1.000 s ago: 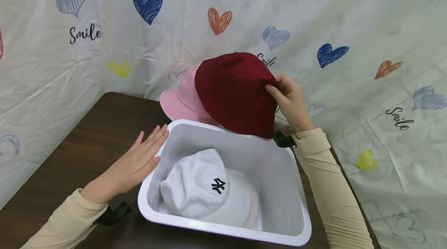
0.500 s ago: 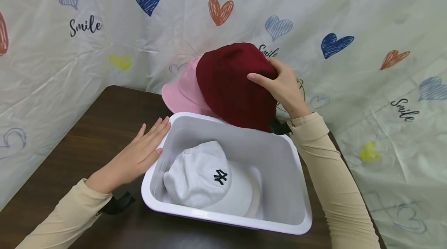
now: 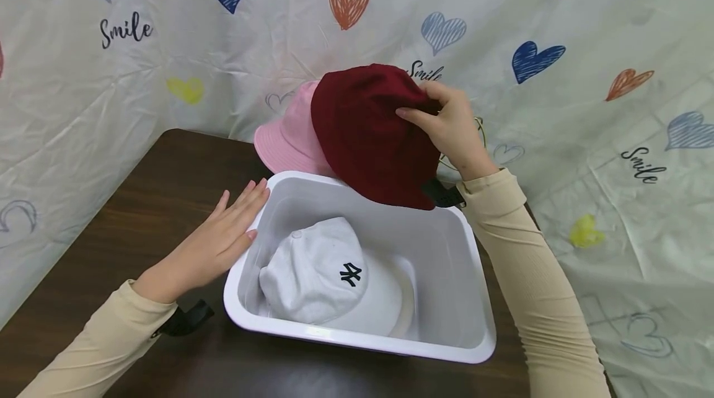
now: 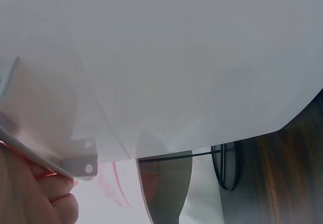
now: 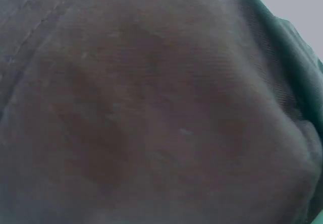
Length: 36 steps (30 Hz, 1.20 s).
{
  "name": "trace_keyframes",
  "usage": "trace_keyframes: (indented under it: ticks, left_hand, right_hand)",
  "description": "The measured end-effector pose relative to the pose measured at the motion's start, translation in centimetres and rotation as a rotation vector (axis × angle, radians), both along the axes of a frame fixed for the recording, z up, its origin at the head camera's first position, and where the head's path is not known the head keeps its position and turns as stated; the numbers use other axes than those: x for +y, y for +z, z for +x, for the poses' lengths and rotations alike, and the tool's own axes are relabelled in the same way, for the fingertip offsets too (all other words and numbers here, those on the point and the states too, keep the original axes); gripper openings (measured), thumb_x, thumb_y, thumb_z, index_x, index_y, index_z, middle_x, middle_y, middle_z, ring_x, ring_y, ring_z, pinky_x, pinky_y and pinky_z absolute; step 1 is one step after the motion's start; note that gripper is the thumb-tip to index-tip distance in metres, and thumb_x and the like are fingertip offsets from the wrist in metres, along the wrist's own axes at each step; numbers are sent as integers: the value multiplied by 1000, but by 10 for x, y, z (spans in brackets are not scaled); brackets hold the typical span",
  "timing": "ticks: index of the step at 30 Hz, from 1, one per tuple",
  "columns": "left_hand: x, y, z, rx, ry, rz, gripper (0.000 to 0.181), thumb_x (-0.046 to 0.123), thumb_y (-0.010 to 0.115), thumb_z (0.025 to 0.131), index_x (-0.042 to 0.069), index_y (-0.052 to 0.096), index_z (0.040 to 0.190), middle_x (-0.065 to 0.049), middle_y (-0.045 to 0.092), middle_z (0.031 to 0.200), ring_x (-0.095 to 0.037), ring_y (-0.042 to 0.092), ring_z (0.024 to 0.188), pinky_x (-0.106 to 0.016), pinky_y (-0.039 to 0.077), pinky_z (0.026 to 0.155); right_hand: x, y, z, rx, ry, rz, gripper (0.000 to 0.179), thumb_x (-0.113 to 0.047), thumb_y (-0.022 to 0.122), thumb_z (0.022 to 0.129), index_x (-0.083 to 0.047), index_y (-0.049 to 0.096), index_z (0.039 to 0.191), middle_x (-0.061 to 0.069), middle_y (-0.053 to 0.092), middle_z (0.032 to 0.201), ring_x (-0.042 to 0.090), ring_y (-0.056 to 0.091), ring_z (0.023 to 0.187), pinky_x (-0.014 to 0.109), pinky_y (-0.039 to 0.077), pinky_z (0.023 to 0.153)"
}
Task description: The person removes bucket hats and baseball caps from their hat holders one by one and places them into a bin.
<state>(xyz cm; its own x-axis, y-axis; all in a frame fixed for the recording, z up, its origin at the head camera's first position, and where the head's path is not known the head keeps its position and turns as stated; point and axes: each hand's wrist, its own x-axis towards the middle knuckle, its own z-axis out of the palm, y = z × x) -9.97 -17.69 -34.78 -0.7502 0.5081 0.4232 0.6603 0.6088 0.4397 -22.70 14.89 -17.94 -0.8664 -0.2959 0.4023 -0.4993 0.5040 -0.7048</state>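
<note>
In the head view my right hand (image 3: 453,128) pinches the crown of a dark red bucket hat (image 3: 368,137) between thumb and fingers. The hat leans over the far rim of a white plastic basin (image 3: 474,286), and its cloth (image 5: 151,103) fills the right wrist view. Behind it, a pink bucket hat (image 3: 292,131) is partly covered. My left hand (image 3: 214,246) lies with straight fingers along the basin's left rim; the left wrist view has the basin's outer wall (image 4: 192,72) close up. Inside the basin is a white baseball cap (image 3: 320,274) with a black logo.
The basin stands on a dark brown wooden table (image 3: 139,199). A pale curtain (image 3: 586,1) printed with hearts hangs behind and to the right. Beside my right wrist, a thin yellowish loop (image 3: 481,131) shows behind the red hat.
My right hand has moved from the red hat's right edge up and left onto its crown, where the cloth is now pinched. The left hand stays on the basin rim.
</note>
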Motion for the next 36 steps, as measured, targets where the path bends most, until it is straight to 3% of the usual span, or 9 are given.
trace_keyframes:
  ticks: [8, 11, 16, 22, 25, 30, 36]
  left_hand:
    - [-1, 3, -1, -5, -4, -7, 56, 19, 38, 101, 3, 17, 150, -15, 14, 156, -30, 10, 143, -57, 4, 110]
    - [-1, 5, -2, -3, -3, -7, 56, 19, 38, 101, 3, 17, 150, -15, 14, 156, -30, 9, 143, -57, 4, 110]
    - [0, 4, -2, -12, -5, -6, 56, 18, 39, 100, 2, 18, 150, -16, 15, 156, -31, 10, 143, -57, 3, 110]
    - [0, 2, -1, -17, -3, -6, 56, 18, 39, 101, 3, 17, 150, -14, 14, 156, -30, 10, 143, -56, 3, 110]
    - [-1, 2, 0, -15, -5, -1, 56, 18, 39, 100, 3, 18, 150, -14, 14, 156, -29, 10, 143, -56, 3, 111]
    - [-1, 2, 0, -7, -9, 3, 56, 18, 39, 100, 3, 18, 150, -14, 15, 156, -28, 9, 143, -55, 2, 111]
    - [-1, 3, -2, -8, -11, 1, 56, 19, 39, 101, 3, 18, 150, -15, 15, 156, -29, 9, 143, -56, 3, 110]
  right_hand:
    - [10, -1, 21, 209, 129, 101, 8, 2, 74, 78, 3, 66, 80, 1, 59, 77, 11, 53, 78, 20, 44, 66]
    - [14, 2, 23, 241, 126, 128, 9, 3, 73, 78, 4, 65, 80, 5, 59, 77, 10, 53, 76, 19, 43, 66]
    - [25, 8, 10, 318, 47, 145, 8, 1, 71, 81, 4, 64, 83, 10, 60, 80, 6, 52, 76, 19, 41, 68]
    - [37, 5, -10, 586, 36, 179, 12, -3, 72, 81, 7, 65, 81, 16, 59, 78, 13, 52, 75, 15, 41, 72]
    - [37, -4, -10, 654, 43, 142, 10, -1, 75, 77, 6, 67, 79, 16, 61, 78, 18, 55, 74, 14, 43, 75]
    - [30, -18, 5, 636, 117, 98, 12, 8, 77, 70, 3, 68, 76, 13, 63, 79, 20, 57, 75, 16, 43, 77]
    - [24, -30, 32, 567, 308, 125, 22, 15, 77, 64, -1, 67, 75, 10, 63, 80, 19, 57, 76, 19, 43, 75]
